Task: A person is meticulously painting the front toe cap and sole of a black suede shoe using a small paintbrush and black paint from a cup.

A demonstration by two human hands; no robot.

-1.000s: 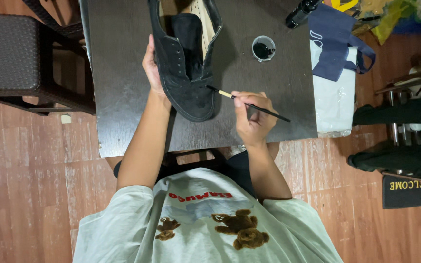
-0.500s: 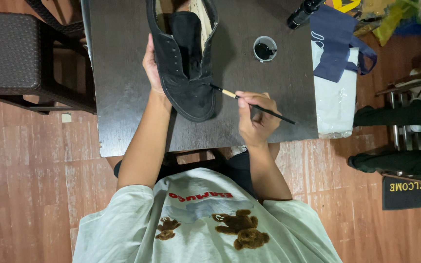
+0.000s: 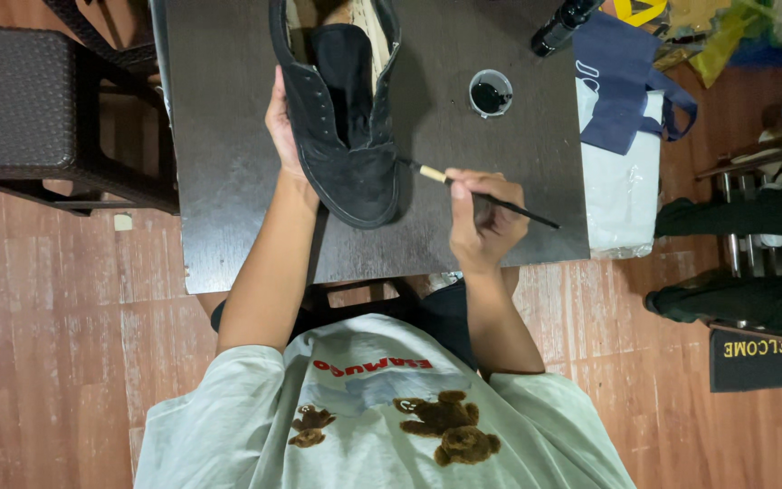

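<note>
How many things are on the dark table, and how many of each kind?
Black shoe, held by the left hand: 1
Paintbrush, held in the right hand: 1
Small cup of black liquid: 1
Black bottle: 1
Navy cloth bag: 1
White plastic bag: 1
Total: 6

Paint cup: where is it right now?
Head view: the paint cup stands on the dark table, right of the black shoe, beyond the right hand.
</note>
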